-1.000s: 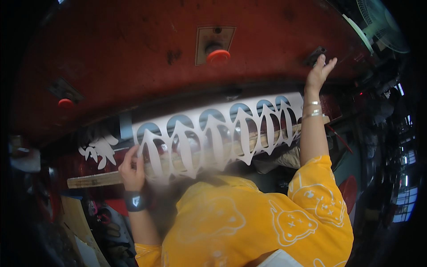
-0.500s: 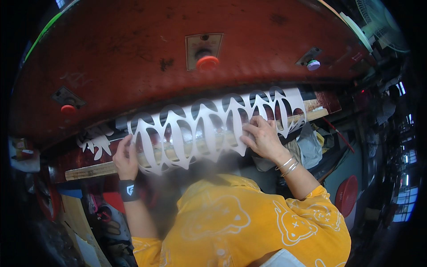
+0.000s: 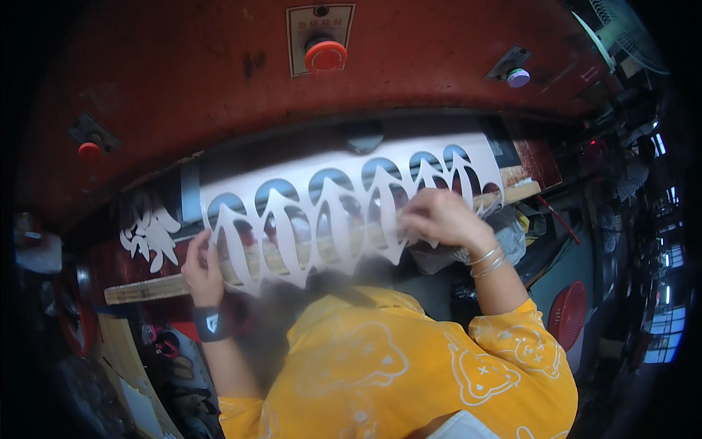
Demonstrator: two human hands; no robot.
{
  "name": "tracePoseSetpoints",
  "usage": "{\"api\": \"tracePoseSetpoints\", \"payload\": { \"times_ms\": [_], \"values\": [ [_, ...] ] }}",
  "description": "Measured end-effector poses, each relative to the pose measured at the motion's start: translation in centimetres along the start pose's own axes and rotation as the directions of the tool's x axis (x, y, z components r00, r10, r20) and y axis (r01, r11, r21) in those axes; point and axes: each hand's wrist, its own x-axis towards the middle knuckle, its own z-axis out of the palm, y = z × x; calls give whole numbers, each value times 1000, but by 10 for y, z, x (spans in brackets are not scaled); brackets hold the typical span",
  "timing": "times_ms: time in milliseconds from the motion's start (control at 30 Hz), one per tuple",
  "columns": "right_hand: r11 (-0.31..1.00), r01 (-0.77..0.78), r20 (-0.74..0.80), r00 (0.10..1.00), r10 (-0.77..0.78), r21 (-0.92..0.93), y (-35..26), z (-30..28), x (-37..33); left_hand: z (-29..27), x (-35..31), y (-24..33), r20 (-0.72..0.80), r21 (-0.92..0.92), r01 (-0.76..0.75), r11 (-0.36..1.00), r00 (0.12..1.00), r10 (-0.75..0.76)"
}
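Observation:
A white sheet (image 3: pixel 292 159) with a row of large curved cut-outs lies across the bed of a red machine, its scalloped near edge hanging over a wooden strip (image 3: pixel 146 290). My left hand (image 3: pixel 202 269) is at the sheet's left edge, fingers bent and closed on that edge. Toward the right end, my right hand (image 3: pixel 447 219) has its thumb and fingers pinched together on the sheet between two cut-outs; the fingertips are slightly blurred. Left of the sheet lies a pile of loose white cut pieces (image 3: pixel 150 230).
Above the bed stands the red machine front (image 3: pixel 205 66), with a red push button (image 3: pixel 325 56) in its middle, another red button (image 3: pixel 90 151) at left and a pale purple one (image 3: pixel 518 77) at right. A red basket (image 3: pixel 568 314) is at lower right, a fan (image 3: pixel 621 33) at upper right.
The red machine front with its buttons has risen, and more of the sheet's far part shows beneath it. My right hand's fingers have drawn closer together; my left hand has shifted slightly down.

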Motion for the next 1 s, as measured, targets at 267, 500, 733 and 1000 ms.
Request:
{"api": "tracePoseSetpoints", "payload": {
  "times_ms": [267, 500, 733, 1000],
  "values": [
    [997, -1, -473, 880, 38, 79, -31, -16, 152, 0, 2, 4, 29, -6, 84, 996, 996, -84],
    [982, 112, -438, 898, -35, 151, -28, -31, 181, -1, 1, -2, 60, -43, 38, 998, 998, -35],
    [997, -26, -529, 847, 60, 72, 28, -47, 166, 0, -2, 4, 72, 47, 28, 999, 997, -31],
    [997, -78, -549, 834, 49, -29, 25, -42, 178, 1, -3, 3, 56, -2, 23, 1000, 998, -22]
  ]
}}
